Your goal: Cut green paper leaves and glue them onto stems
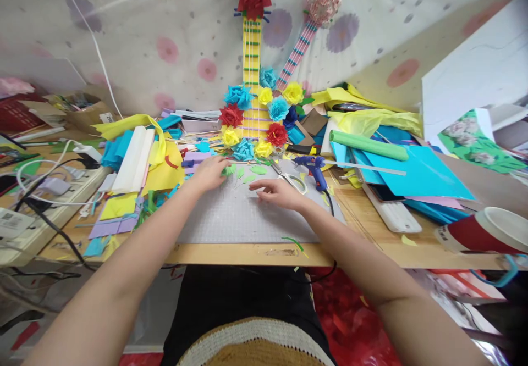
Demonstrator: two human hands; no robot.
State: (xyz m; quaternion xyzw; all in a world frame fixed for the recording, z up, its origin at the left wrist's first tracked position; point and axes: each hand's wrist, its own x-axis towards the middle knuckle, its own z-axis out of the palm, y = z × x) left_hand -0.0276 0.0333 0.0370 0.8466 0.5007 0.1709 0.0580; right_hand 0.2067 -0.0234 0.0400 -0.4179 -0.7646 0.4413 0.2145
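My left hand rests on the far edge of the grey cutting mat, its fingers curled over small green paper leaves; what they pinch is hidden. My right hand lies flat on the mat with fingers stretched toward more green leaves, holding nothing. Scissors lie just right of it. Beyond stands a yellow paper guitar covered in paper flowers.
A blue glue gun sits right of the scissors. A green paper roll and blue sheets pile at right, with a red cup near the table edge. Cables and a power strip lie left.
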